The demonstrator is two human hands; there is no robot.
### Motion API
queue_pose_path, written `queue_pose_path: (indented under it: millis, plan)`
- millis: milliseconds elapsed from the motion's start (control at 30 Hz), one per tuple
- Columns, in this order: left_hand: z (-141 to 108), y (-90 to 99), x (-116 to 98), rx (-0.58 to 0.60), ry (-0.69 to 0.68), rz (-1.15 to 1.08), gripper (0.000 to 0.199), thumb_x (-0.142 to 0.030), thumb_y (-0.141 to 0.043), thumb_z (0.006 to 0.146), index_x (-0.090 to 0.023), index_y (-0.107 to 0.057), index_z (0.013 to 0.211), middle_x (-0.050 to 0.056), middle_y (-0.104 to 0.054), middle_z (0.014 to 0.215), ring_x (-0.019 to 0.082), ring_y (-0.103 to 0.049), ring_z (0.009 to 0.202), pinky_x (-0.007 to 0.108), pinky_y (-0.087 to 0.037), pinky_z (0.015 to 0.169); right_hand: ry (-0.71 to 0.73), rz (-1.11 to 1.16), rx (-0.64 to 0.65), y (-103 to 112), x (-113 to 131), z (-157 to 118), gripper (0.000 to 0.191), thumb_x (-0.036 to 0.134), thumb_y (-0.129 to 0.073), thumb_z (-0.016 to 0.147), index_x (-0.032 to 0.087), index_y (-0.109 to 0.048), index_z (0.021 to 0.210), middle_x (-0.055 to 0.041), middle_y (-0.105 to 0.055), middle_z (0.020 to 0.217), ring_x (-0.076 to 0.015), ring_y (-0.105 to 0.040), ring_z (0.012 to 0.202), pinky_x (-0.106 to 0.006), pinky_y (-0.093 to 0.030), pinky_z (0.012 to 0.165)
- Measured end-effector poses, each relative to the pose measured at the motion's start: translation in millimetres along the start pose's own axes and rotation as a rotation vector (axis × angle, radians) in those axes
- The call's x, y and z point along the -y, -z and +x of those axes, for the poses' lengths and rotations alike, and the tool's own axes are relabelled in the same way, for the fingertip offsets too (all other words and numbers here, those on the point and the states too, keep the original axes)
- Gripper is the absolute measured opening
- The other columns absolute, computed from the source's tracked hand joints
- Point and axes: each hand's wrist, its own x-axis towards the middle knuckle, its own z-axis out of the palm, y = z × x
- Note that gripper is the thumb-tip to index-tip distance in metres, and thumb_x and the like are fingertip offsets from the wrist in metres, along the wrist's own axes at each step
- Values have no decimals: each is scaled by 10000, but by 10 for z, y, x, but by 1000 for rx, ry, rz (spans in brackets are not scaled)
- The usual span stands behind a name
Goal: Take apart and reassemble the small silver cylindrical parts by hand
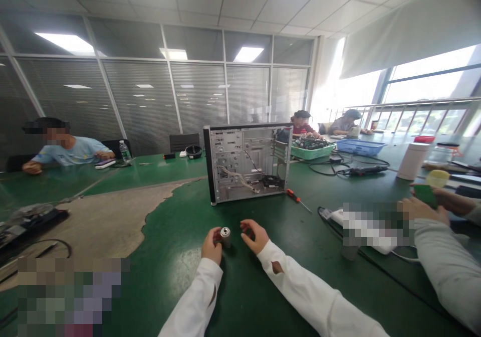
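My left hand (pixel 212 245) is wrapped round the left side of a small silver cylinder (pixel 225 236) with a dark hole in its top, which stands upright at the table's near middle. To the right of it, my right hand (pixel 255 236) holds nothing; its fingers are curved and apart from the thumb, a short way from the cylinder. Beyond both hands stands an open computer case (pixel 250 164), its metal inside and loose cables showing. A screwdriver (pixel 298 199) with a red and black handle lies by the case's right corner.
Green table (pixel 180 201) with a bare brown patch (pixel 108 219). At right are a power strip (pixel 368 231), black cables, a white bottle (pixel 411 160) and another person's hands (pixel 424 209) holding a green item. Green basket (pixel 313 149) and blue basket (pixel 358 147) stand behind. Other people sit beyond.
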Motion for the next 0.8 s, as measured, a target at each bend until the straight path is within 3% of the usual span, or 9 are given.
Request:
queue_pose_path:
  millis: [100,200,433,600,800]
  plan:
    - [-11,-18,-15,85,22,-90,474,52,-345,504,-174,-487,896,-11,-606,707,112,-588,652,248,-461,682,132,-30,87,-70,191,-95,523,181,-522,621,209,-389,1125,-57,-521,997,-162,-510,845,-264,-453,636]
    - [-35,-50,-46,186,59,-188,500,40,-326,501,-170,-450,938,-12,-586,710,103,-594,614,209,-467,580,207,-83,137,-64,358,-159,485,179,-522,637,212,-417,1110,-60,-505,1031,-185,-468,936,-318,-413,767]
    - [-98,-81,-160,376,91,-198,501,-26,-349,506,-171,-424,980,12,-578,817,84,-584,522,190,-431,472,146,-134,135,222,586,-422,360,188,-504,648,216,-476,1006,-41,-535,920,-168,-494,860,-302,-408,763]
    - [-47,-94,-142,355,84,-212,445,-86,-372,515,-159,-437,949,15,-566,778,112,-590,536,199,-394,440,111,-262,37,721,439,-842,342,226,-493,645,220,-490,987,-50,-554,891,-170,-513,828,-291,-429,727]
    - [-2,-99,-137,373,78,-168,427,-128,-386,525,-156,-460,945,28,-572,793,118,-588,558,206,-394,460,-123,-607,-233,1684,-37,-1479,344,353,-490,676,211,-488,989,-66,-568,926,-187,-545,817,-306,-441,732]
